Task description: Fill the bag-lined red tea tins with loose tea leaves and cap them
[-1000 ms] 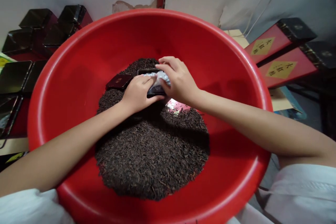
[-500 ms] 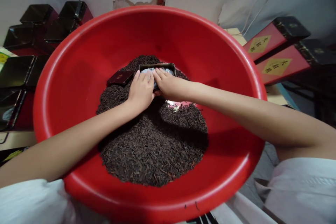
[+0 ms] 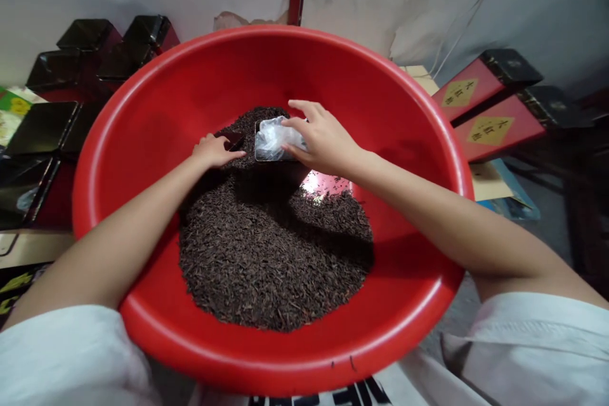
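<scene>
A tea tin with its mouth showing stands in the dark loose tea [image 3: 276,254], with a crumpled clear plastic bag [image 3: 273,139] filling the mouth. My right hand [image 3: 328,136] is over the tin's right side, fingers spread and slightly curved, the thumb close to the bag; whether it touches the bag I cannot tell. To the left, my left hand [image 3: 212,151] grips the dark red tin lid [image 3: 234,138] by its near left side, partly hiding it. All this is inside a big red plastic basin [image 3: 266,365].
Several dark-topped tins [image 3: 45,127] stand left of the basin. On the right, two pink tins [image 3: 495,130] with yellow diamond labels lean past the rim. A peeling wall [image 3: 380,0] rises behind. Shiny pink packaging [image 3: 326,184] lies partly under the tea.
Both hands were pressed together on the bag in the tin. My left hand has moved left to the lid; my right hand has lifted and spread its fingers, leaving the bag more exposed.
</scene>
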Demonstrator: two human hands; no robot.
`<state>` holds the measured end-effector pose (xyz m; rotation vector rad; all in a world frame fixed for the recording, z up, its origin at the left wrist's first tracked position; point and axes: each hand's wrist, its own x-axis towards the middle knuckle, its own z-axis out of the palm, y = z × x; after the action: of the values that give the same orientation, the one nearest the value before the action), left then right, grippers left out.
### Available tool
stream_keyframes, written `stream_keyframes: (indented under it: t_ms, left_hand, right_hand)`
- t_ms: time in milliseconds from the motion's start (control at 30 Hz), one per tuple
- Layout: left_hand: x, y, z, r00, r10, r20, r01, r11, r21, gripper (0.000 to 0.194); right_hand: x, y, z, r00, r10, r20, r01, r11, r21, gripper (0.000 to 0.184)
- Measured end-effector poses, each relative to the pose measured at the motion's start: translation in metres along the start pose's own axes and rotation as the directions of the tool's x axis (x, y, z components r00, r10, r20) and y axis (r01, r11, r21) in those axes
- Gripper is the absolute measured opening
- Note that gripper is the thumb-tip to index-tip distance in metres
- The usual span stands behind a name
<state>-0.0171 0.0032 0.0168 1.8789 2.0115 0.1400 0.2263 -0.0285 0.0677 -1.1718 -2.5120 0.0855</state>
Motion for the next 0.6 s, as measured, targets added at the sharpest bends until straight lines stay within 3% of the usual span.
stream_keyframes:
  t_ms: [67, 133, 233, 300, 367, 467, 533, 600]
  left_hand:
    - [-0.006, 0.006, 0.004, 0.997, -0.055, 0.053, 0.041, 0.974, 0.225, 0.063]
    - [-0.012, 0.014, 0.004, 0.997, -0.042, 0.058, 0.019, 0.936, 0.352, 0.055]
    - [-0.015, 0.023, -0.001, 0.998, -0.027, 0.051, 0.000, 0.887, 0.461, 0.038]
    - [-0.015, 0.025, -0.009, 0.999, -0.035, 0.033, 0.015, 0.877, 0.481, 0.034]
    - [-0.013, 0.026, -0.020, 0.998, -0.058, -0.018, 0.059, 0.877, 0.477, 0.036]
    - [-0.014, 0.025, -0.040, 0.978, -0.065, -0.200, 0.130, 0.933, 0.334, 0.037]
    - [-0.018, 0.026, -0.052, 0.942, -0.030, -0.334, 0.087, 0.983, 0.158, 0.034]
    - [-0.024, 0.031, -0.061, 0.905, 0.051, -0.423, -0.027, 0.998, 0.063, 0.032]
  right_hand:
    - [-0.001, 0.003, 0.000, 0.995, -0.056, -0.078, 0.056, 0.998, 0.003, 0.031]
    - [-0.001, 0.006, 0.000, 0.987, -0.119, -0.110, 0.120, 0.993, 0.002, 0.025]
    - [0.001, 0.011, -0.002, 0.972, -0.187, -0.143, 0.189, 0.982, -0.004, 0.028]
    - [0.002, 0.016, -0.008, 0.969, -0.168, -0.180, 0.171, 0.985, 0.003, 0.028]
    - [0.003, 0.021, -0.015, 0.971, -0.092, -0.220, 0.100, 0.995, 0.026, 0.025]
    - [0.004, 0.026, -0.028, 0.969, 0.047, -0.241, -0.021, 0.994, 0.109, 0.022]
    - [0.005, 0.025, -0.035, 0.960, 0.118, -0.252, -0.074, 0.981, 0.177, 0.021]
    - [0.004, 0.022, -0.041, 0.945, 0.181, -0.272, -0.114, 0.963, 0.245, 0.020]
